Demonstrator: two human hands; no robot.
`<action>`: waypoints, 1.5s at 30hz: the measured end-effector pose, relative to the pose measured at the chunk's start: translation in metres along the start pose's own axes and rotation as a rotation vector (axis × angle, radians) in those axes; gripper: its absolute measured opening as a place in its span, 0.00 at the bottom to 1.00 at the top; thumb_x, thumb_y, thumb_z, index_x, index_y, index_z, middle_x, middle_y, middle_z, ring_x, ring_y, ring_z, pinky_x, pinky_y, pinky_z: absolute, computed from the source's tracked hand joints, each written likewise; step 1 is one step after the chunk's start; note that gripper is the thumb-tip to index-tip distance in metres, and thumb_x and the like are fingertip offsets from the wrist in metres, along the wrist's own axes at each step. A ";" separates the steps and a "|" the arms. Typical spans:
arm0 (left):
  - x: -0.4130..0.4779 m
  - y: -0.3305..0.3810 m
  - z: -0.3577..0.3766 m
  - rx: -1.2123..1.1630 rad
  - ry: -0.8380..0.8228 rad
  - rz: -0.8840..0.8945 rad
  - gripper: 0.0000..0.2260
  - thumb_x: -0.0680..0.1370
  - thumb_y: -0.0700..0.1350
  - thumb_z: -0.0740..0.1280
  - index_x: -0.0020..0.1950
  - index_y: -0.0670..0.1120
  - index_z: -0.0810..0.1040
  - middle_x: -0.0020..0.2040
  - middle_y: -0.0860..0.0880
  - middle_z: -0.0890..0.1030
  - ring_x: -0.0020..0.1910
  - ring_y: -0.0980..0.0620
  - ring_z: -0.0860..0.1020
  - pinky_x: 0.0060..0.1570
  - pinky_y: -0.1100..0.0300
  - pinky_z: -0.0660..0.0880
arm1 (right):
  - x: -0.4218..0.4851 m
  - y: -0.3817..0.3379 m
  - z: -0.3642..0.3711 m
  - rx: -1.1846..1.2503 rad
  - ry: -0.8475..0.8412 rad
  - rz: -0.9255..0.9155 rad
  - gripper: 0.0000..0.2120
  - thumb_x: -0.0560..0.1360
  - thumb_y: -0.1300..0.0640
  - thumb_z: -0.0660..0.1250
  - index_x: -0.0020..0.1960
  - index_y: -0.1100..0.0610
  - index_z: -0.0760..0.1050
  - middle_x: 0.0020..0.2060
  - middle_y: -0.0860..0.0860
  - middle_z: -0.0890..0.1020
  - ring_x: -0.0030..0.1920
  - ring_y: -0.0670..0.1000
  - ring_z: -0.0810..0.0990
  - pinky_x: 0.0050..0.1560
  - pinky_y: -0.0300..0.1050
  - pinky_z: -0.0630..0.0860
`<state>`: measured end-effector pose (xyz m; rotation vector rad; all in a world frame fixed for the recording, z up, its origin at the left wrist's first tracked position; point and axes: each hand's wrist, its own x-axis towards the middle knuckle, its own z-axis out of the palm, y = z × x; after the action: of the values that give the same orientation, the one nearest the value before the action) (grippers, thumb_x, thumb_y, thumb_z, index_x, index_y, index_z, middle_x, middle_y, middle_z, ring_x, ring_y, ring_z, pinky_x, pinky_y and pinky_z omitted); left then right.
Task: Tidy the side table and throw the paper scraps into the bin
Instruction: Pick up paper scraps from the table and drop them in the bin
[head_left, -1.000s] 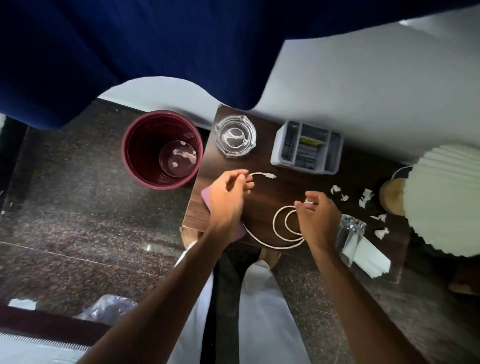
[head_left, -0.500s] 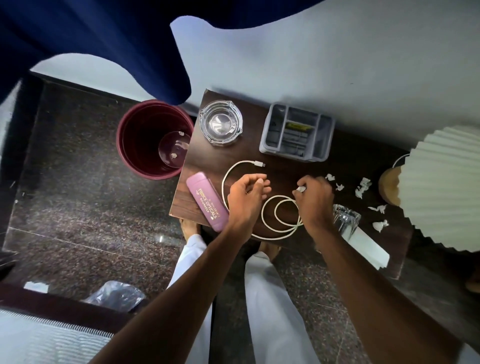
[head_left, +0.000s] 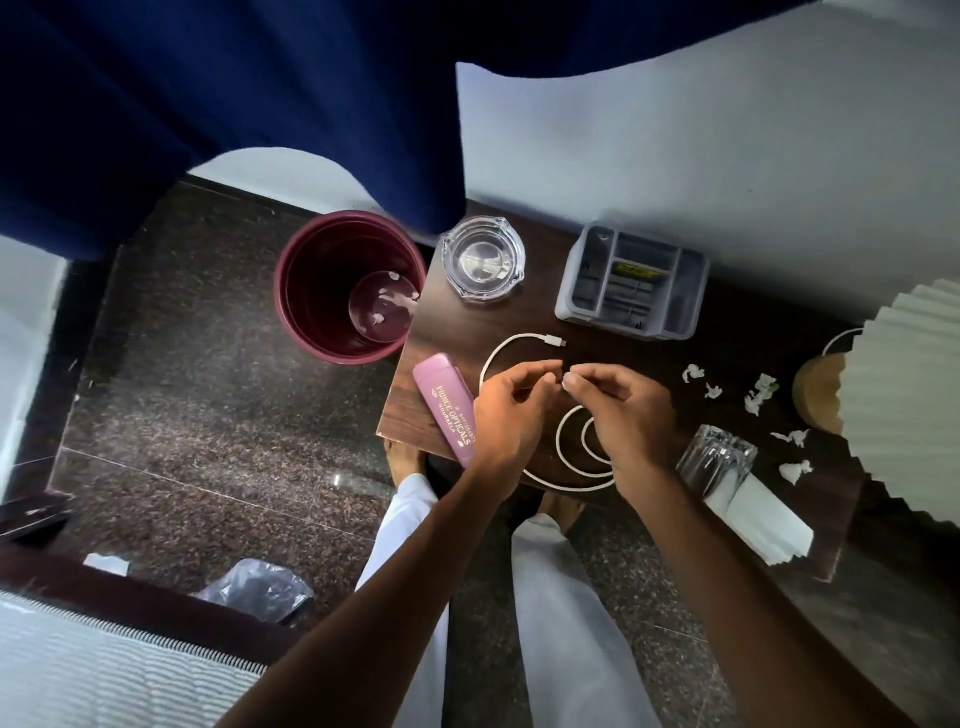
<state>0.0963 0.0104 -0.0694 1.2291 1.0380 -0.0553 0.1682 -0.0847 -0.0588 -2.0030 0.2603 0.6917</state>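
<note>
Head view: left hand (head_left: 511, 410) and right hand (head_left: 626, 415) pinch the white cable (head_left: 535, 338) in fingertip grips, apparently mid-coil; next should be finishing the loop, then clearing the paper scraps (head_left: 761, 395).

Wall (head_left: 727, 130) at 1 o'clock: plain white, evenly lit, no hard shadows. Dark blue curtain (head_left: 208, 104) covers 10 to 12 o'clock on my feed, its lower edge scalloped. Floor (head_left: 208, 415) from 9 to 6 o'clock: dark speckled granite with thin joint lines. At 3 o'clock I log a pleated white lampshade (head_left: 909, 389) over a round wooden base (head_left: 815, 395), at the far end of the dark wood side table (head_left: 447, 332). At 7 o'clock, striped fabric (head_left: 104, 670) lies behind a dark wooden rail (head_left: 130, 587).
</note>
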 end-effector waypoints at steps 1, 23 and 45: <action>-0.001 0.001 -0.004 0.010 -0.005 0.007 0.10 0.80 0.42 0.68 0.60 0.46 0.84 0.52 0.47 0.87 0.53 0.51 0.85 0.59 0.48 0.80 | -0.005 -0.004 0.006 0.076 -0.017 0.028 0.06 0.71 0.61 0.76 0.43 0.50 0.85 0.37 0.46 0.87 0.38 0.41 0.86 0.38 0.27 0.77; 0.050 0.019 -0.124 0.137 0.159 0.241 0.02 0.73 0.42 0.77 0.45 0.48 0.87 0.35 0.58 0.86 0.37 0.64 0.83 0.43 0.70 0.78 | -0.027 -0.042 0.113 0.214 -0.143 0.077 0.15 0.75 0.73 0.67 0.52 0.55 0.82 0.46 0.51 0.86 0.49 0.48 0.86 0.55 0.40 0.81; 0.189 -0.017 -0.227 -0.272 0.430 -0.170 0.10 0.82 0.35 0.66 0.61 0.35 0.79 0.46 0.43 0.83 0.40 0.53 0.84 0.42 0.66 0.82 | -0.012 -0.009 0.121 0.069 0.054 0.048 0.18 0.73 0.70 0.72 0.55 0.51 0.80 0.52 0.48 0.85 0.50 0.44 0.84 0.54 0.37 0.79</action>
<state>0.0541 0.2728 -0.2000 0.9203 1.4701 0.2219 0.1185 0.0215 -0.0905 -1.9565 0.3610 0.6505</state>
